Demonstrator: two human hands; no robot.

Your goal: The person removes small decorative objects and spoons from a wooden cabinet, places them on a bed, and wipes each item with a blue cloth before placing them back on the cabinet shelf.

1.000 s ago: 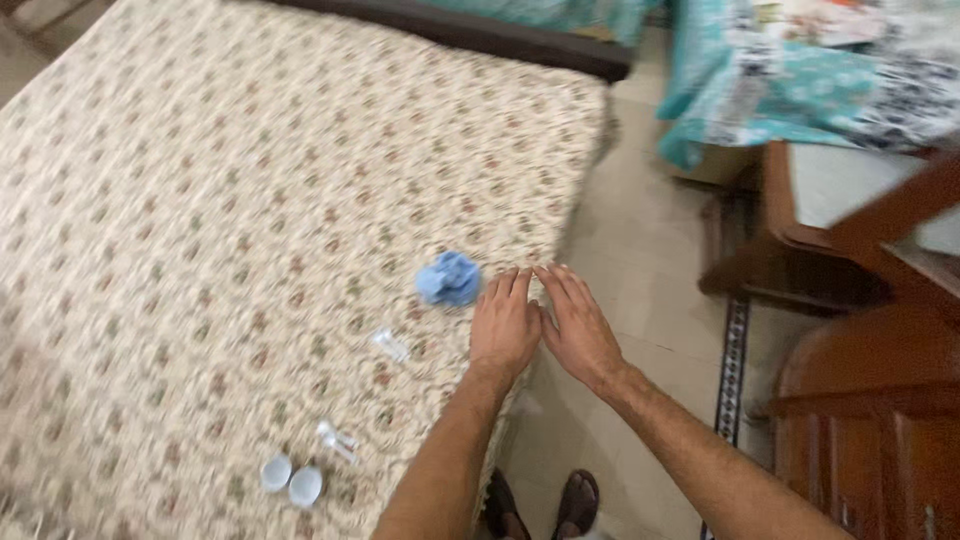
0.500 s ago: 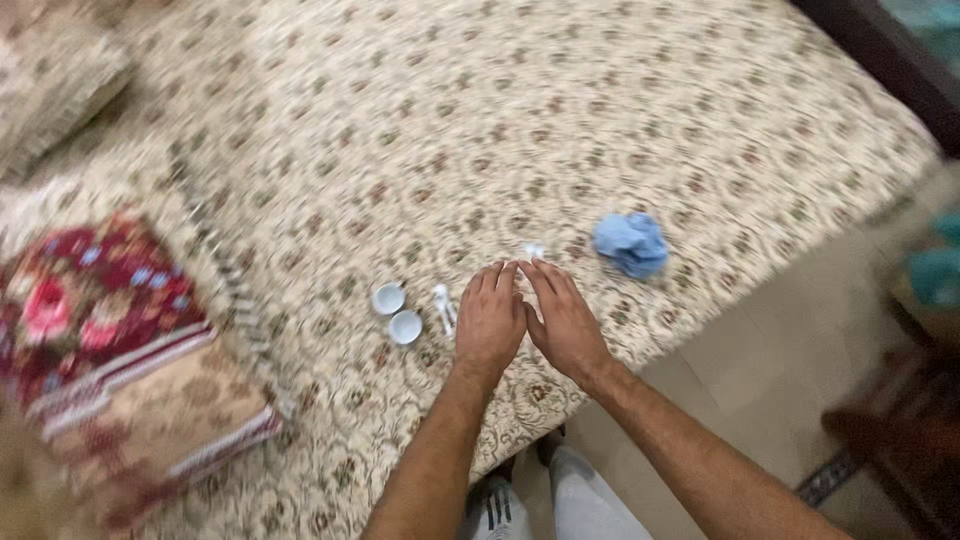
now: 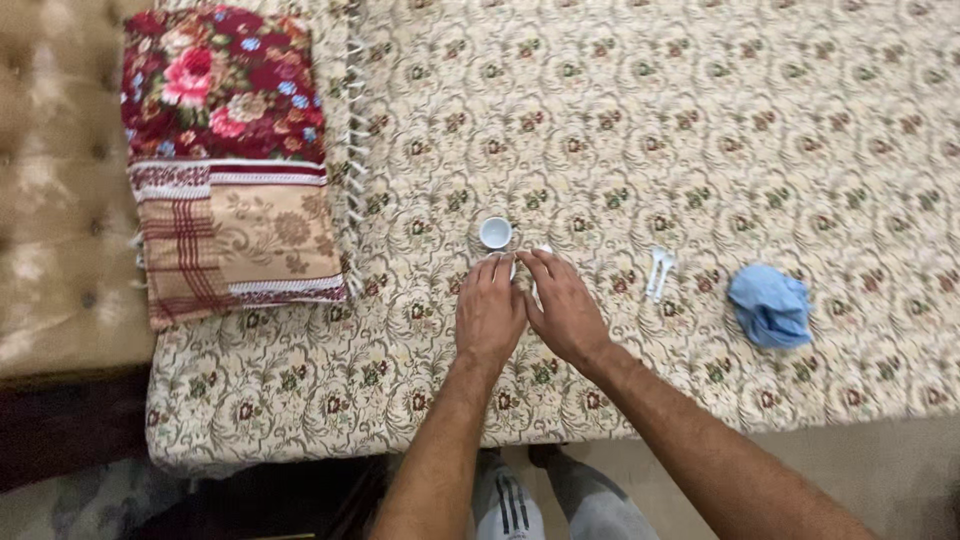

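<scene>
Two hands: left, right, flat on bedspread, grasp unclear; one cup.

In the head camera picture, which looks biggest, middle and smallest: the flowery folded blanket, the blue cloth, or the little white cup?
1. Folded blanket, biggest by far.
2. Blue cloth.
3. White cup, smallest.

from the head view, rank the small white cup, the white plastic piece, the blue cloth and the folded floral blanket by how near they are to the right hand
1. small white cup, just ahead of the right hand, to its left.
2. white plastic piece, to its right.
3. blue cloth, farther right.
4. folded floral blanket, far left.
</scene>
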